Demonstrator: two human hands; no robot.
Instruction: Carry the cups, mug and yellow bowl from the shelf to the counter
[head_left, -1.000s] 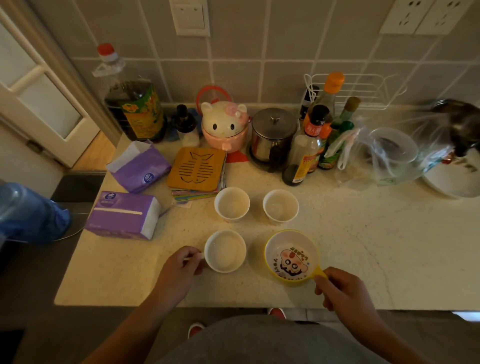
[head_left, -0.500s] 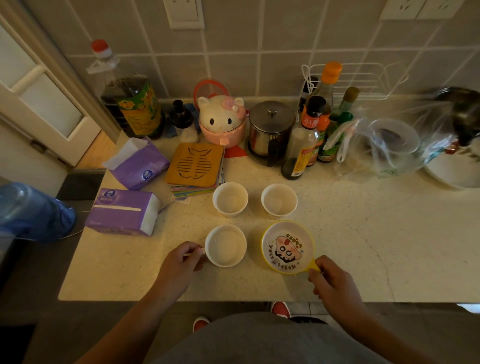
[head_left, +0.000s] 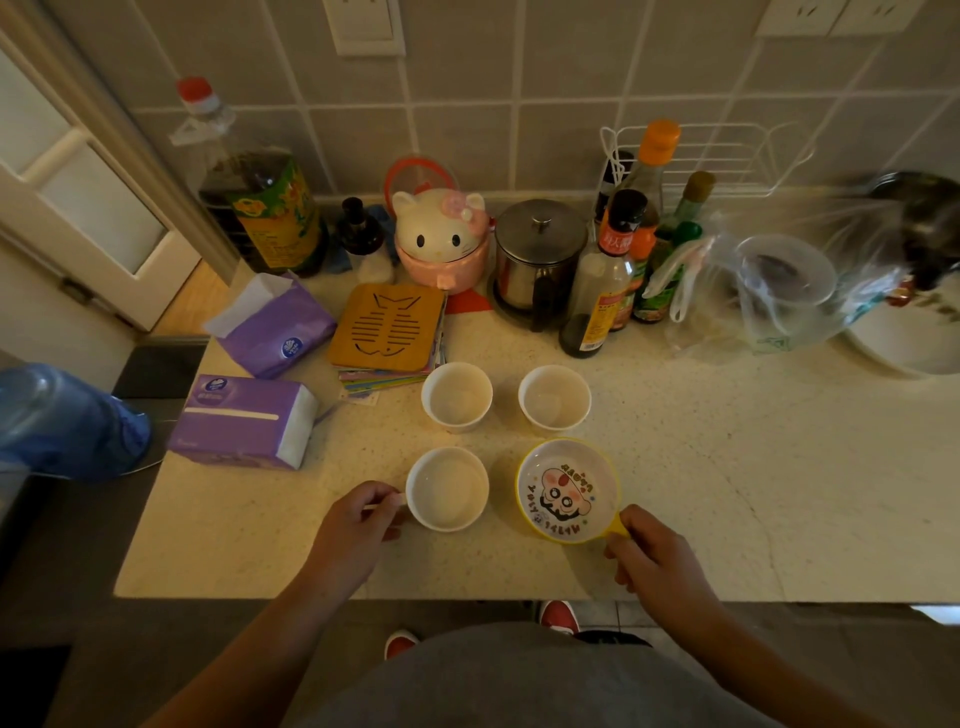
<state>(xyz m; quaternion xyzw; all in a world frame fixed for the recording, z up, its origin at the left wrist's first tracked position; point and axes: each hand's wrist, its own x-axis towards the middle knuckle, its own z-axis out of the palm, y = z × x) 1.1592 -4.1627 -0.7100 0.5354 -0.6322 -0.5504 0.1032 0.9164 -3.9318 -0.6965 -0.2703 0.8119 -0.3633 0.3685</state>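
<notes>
**Set-down on counter — final step**

I read both items as landed. Left hand (head_left: 358, 525) pinches handle of mug (head_left: 447, 488); right hand (head_left: 652, 558) grips handle of yellow bowl (head_left: 569, 491), just right of mug. Two cups (head_left: 457, 396) sit behind mug. Next: let go, withdraw w/o tipping. Mug handle points left — bowl handle toward me, right.

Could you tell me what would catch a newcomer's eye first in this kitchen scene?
Probably the yellow bowl with its cartoon face, near the counter's front edge, its handle held by the right hand. Beside it, the left hand grips the white mug. At the back wall sits a pink cat-shaped container.
</notes>
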